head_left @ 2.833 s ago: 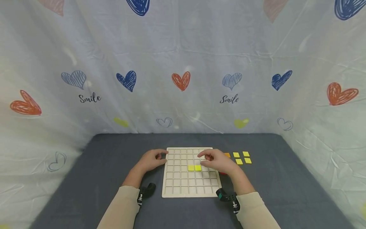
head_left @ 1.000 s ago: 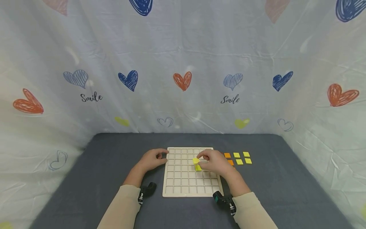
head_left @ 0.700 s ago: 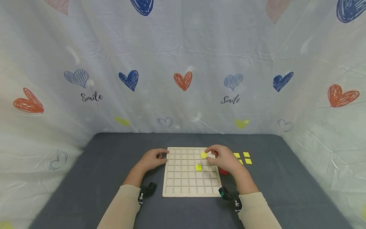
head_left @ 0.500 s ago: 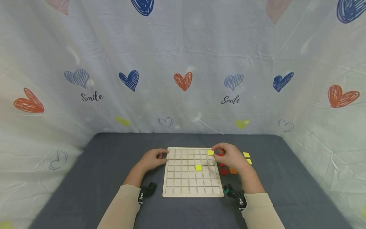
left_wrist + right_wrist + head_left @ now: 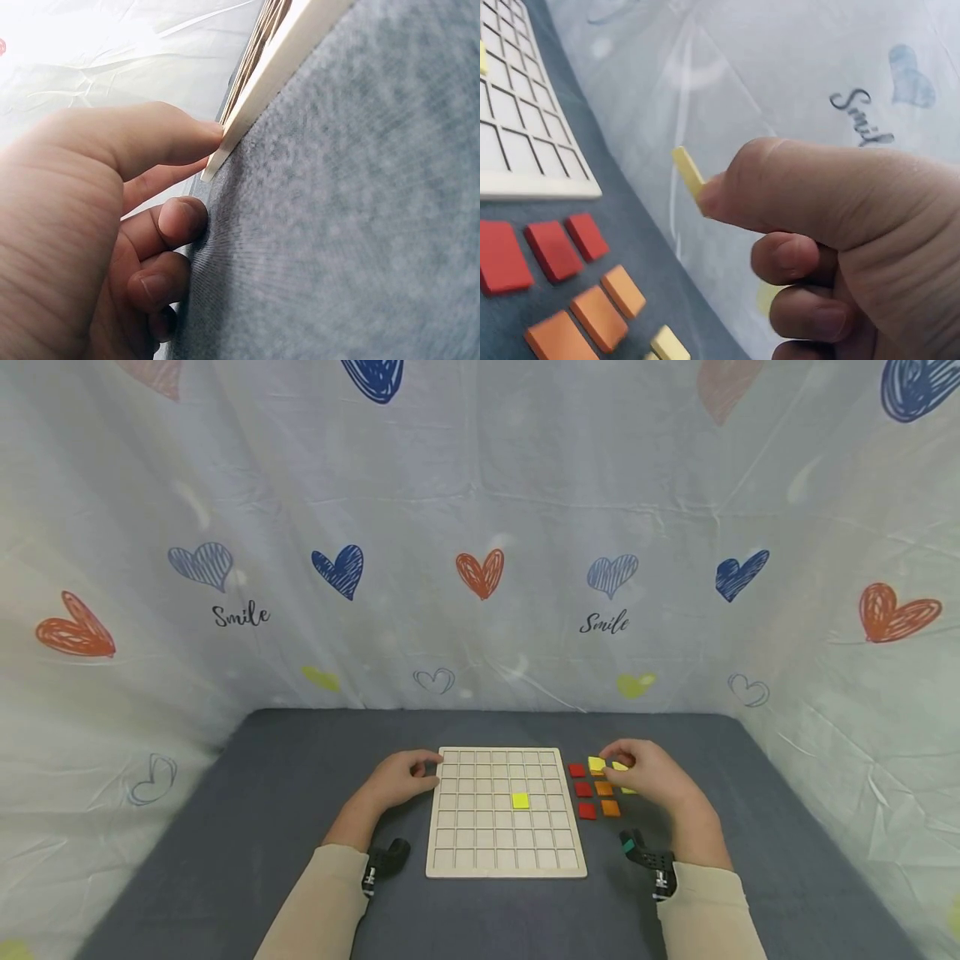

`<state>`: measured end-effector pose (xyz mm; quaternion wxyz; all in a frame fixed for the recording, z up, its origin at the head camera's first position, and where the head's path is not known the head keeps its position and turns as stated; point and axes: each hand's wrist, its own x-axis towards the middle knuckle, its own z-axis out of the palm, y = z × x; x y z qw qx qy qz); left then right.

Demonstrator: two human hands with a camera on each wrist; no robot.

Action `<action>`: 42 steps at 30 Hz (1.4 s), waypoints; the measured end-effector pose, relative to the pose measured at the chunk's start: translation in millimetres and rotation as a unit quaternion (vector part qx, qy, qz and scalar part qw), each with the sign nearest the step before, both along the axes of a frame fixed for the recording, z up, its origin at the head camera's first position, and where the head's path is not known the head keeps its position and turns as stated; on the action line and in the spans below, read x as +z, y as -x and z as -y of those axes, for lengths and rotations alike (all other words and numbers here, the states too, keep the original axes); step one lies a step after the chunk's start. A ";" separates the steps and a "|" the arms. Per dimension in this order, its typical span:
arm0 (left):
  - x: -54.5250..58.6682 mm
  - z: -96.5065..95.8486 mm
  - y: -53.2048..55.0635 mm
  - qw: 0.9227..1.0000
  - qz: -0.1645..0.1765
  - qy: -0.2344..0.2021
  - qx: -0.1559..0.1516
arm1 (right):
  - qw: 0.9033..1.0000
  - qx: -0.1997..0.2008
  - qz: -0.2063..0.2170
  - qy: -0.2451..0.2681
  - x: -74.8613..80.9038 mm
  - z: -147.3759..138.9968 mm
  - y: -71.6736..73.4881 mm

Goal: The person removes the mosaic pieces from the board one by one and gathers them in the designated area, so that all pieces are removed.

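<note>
My right hand (image 5: 651,774) pinches a yellow square tile (image 5: 596,765) between thumb and fingertips, above the loose tiles right of the wooden grid board (image 5: 506,872). In the right wrist view this tile (image 5: 688,171) is seen nearly edge-on at the thumb tip, with the other fingers curled below. One brighter yellow tile (image 5: 521,801) sits in a cell near the board's middle. My left hand (image 5: 397,777) touches the board's left edge with thumb and index finger apart. In the left wrist view, the thumb (image 5: 176,135) meets the pale rim (image 5: 259,97) and the remaining fingers bend loosely.
Red tiles (image 5: 583,789) form a column along the board's right side, with orange tiles (image 5: 603,788) beside them. Farther right, more yellow tiles (image 5: 671,346) are partly hidden by my right hand. A grey cloth (image 5: 337,731) covers the table, which a printed curtain (image 5: 405,635) surrounds.
My right hand has lifted one of the two yellow tiles off the board and carried it right, past the board's edge, over the loose tiles. My left hand has stayed at the edge.
</note>
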<state>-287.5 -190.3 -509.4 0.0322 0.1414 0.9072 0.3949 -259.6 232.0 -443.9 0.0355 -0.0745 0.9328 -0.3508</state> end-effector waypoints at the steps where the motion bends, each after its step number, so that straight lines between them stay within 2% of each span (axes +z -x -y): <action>1: -0.6 -0.1 0.4 1.000 0.000 0.000 0.000 | 1.000 -0.001 0.005 0.001 -0.3 -3.4 -0.6; 7: -4.8 0.0 3.1 1.000 -0.008 0.002 0.006 | 1.000 -0.008 0.024 -0.002 -5.8 -23.8 -4.2; 15: -4.9 0.9 3.5 1.000 -0.003 0.003 0.007 | 0.998 -0.017 0.057 -0.017 -16.3 -46.2 -10.7; 25: -5.6 1.3 4.4 1.000 -0.011 0.006 0.001 | 0.996 0.008 0.090 -0.014 -33.1 -63.0 -8.6; 29: -5.2 1.4 4.1 1.000 -0.011 0.006 0.000 | 0.996 0.012 0.085 -0.012 -34.2 -63.4 -7.9; 33: -3.5 1.5 3.2 1.000 -0.011 0.003 -0.004 | 0.997 0.000 0.079 -0.004 -29.0 -61.3 -10.8; 39: -4.3 2.1 4.0 1.000 -0.015 0.004 -0.006 | 0.999 -0.019 0.036 0.012 -16.4 -53.1 -12.2; 42: -4.4 1.7 4.0 1.000 -0.016 0.005 -0.006 | 0.999 -0.009 0.007 0.031 -9.6 -46.1 -10.5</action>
